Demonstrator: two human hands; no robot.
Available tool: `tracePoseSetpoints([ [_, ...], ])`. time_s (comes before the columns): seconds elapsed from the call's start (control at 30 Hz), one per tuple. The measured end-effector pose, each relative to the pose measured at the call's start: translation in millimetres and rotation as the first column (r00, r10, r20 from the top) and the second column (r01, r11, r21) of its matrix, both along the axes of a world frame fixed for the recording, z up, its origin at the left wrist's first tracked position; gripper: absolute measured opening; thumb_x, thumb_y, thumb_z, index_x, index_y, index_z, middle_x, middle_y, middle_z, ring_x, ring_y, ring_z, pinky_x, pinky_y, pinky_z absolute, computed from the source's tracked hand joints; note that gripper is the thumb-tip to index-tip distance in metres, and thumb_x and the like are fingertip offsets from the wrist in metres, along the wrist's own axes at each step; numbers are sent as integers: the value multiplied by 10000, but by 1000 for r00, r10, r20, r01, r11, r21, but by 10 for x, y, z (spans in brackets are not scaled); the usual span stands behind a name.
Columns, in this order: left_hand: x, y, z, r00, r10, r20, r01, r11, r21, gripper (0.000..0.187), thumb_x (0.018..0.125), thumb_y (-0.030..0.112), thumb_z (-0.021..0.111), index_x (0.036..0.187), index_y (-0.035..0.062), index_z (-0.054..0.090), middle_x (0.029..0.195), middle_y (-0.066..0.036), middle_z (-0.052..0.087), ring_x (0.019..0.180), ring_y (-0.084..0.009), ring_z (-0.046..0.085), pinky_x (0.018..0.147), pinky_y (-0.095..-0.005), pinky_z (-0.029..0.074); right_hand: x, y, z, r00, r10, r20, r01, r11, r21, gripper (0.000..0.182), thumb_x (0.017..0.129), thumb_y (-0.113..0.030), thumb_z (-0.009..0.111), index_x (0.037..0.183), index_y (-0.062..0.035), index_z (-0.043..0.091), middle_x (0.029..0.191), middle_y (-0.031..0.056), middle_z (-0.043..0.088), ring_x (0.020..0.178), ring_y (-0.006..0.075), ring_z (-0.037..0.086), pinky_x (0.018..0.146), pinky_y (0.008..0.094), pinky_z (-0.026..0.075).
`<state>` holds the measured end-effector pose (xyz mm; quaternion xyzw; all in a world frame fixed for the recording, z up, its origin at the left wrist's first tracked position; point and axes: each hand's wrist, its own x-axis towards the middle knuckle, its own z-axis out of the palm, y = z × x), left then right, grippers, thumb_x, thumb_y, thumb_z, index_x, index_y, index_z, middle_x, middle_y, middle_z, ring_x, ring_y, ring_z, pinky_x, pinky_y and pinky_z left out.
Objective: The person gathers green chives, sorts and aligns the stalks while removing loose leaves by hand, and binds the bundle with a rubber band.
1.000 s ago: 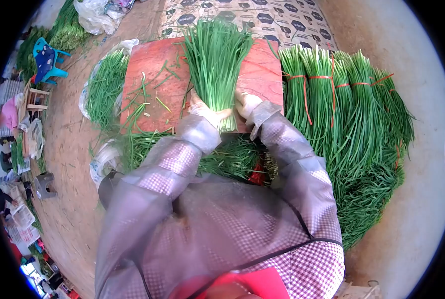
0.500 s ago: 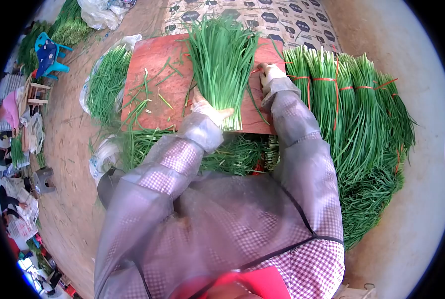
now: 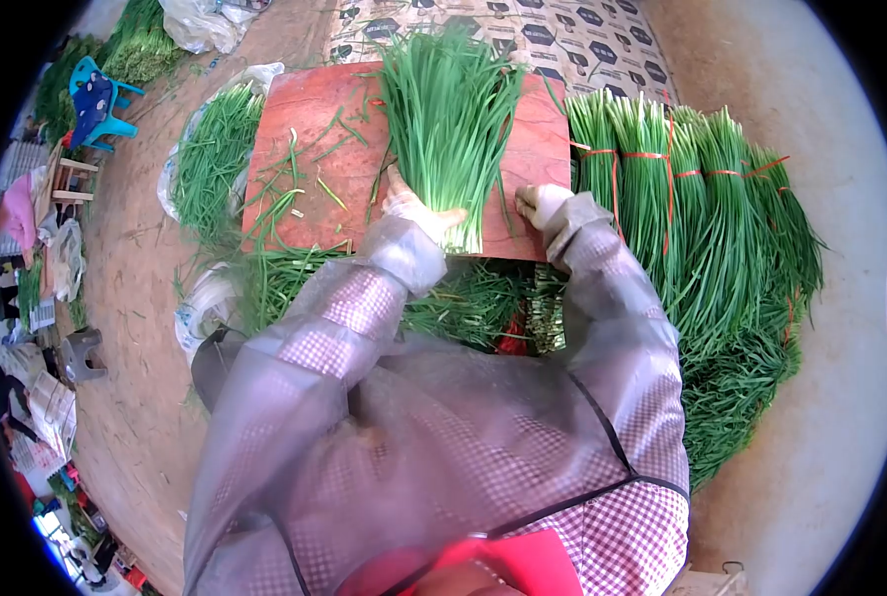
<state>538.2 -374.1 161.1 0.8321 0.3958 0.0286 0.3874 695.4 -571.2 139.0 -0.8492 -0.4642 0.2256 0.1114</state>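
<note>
A loose bunch of garlic chives (image 3: pixel 453 129) lies on a reddish board (image 3: pixel 304 99), its pale cut ends toward me. My left hand (image 3: pixel 415 211) is closed around the lower stems from the left, thumb across the front. On the right side of the board, my right hand (image 3: pixel 545 206) is a little apart from the bunch. Its fingers are curled together; whatever may be in them is hidden. Chive scraps (image 3: pixel 279 194) are scattered over the board's left part.
Chive bundles tied with red bands (image 3: pixel 652 156) are stacked at the right. More loose chives (image 3: pixel 215 149) lie in a plastic bag at the left. A blue chair (image 3: pixel 100 104), a grey stool (image 3: pixel 83 355) and a person in pink (image 3: pixel 18 214) are farther left.
My right hand has come back toward me along the board's right side, away from the red band there. My left hand keeps hold of the chives, almost in place.
</note>
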Motion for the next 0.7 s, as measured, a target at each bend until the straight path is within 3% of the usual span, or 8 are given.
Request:
tracePoseSetpoints([
  [0.13, -29, 0, 115, 999, -41, 8, 41, 998, -50, 1182, 512, 296, 864, 1409, 21, 146, 1284, -258, 434, 1181, -376, 442, 1008, -418, 364, -223, -123, 223, 958, -68, -279, 100, 990, 103, 225, 841, -182, 564, 1018, -45, 594, 782, 140, 633, 678, 257, 620, 628, 355, 479],
  [0.2, -4, 6, 64, 999, -52, 12, 53, 997, -53, 1173, 516, 290, 863, 1410, 31, 149, 1281, -250, 442, 1176, -372, 448, 1003, -419, 370, -304, -123, 330, 780, -267, -567, 422, 892, 160, 271, 860, -148, 525, 1089, -19, 592, 756, 108, 649, 750, 208, 635, 630, 337, 470],
  [0.23, 5, 15, 40, 998, -62, 17, 62, 997, -52, 1164, 521, 284, 862, 1410, 40, 152, 1277, -243, 450, 1172, -368, 454, 998, -420, 375, -340, -121, 305, 538, -181, -823, 577, 791, 204, 252, 878, -72, 512, 1102, 12, 590, 810, 74, 653, 786, 138, 624, 623, 277, 482],
  [0.4, 19, 18, 84, 996, -66, -65, 64, 997, -36, 1162, 516, 302, 865, 1404, 37, 164, 1279, -241, 452, 1181, -355, 456, 991, -423, 383, -370, 90, 603, 259, 85, -962, 556, 801, 221, 259, 896, -52, 523, 1140, 8, 584, 986, 110, 653, 874, 159, 633, 781, 277, 506],
  [0.53, 20, 46, 40, 996, -69, -60, 66, 996, -53, 1230, 459, 383, 881, 1403, 42, 169, 1284, -241, 449, 1172, -352, 469, 970, -426, 406, -408, 462, 573, 500, 114, -859, 466, 801, 377, 253, 868, -99, 594, 1088, 25, 610, 950, 105, 659, 863, 156, 628, 779, 288, 497],
  [0.6, 22, 56, -64, 995, -68, -68, 67, 997, -26, 1239, 446, 417, 873, 1396, 29, 178, 1274, -239, 455, 1161, -353, 477, 958, -428, 413, -429, 655, 675, 848, -40, -529, 229, 927, 298, 273, 861, -145, 616, 1094, -3, 612, 956, 116, 665, 836, 138, 634, 736, 268, 493],
  [0.63, 17, 55, -123, 994, -75, -78, 76, 997, 1, 1249, 434, 451, 865, 1389, 16, 187, 1264, -236, 462, 1151, -353, 484, 946, -431, 420, -299, 718, 509, 930, 347, 121, -349, 727, 591, 233, 844, -192, 619, 1013, -34, 642, 854, 112, 650, 764, 187, 637, 665, 307, 492],
  [0.7, -2, 15, -148, 993, -79, -90, 88, 990, 109, 1214, 436, 486, 848, 1356, -18, 236, 1224, -226, 482, 1117, -363, 502, 909, -442, 439, -384, 939, 766, 938, 313, 145, -343, 802, 489, 223, 818, -229, 609, 947, -51, 649, 812, 110, 622, 748, 245, 623, 661, 360, 489],
])
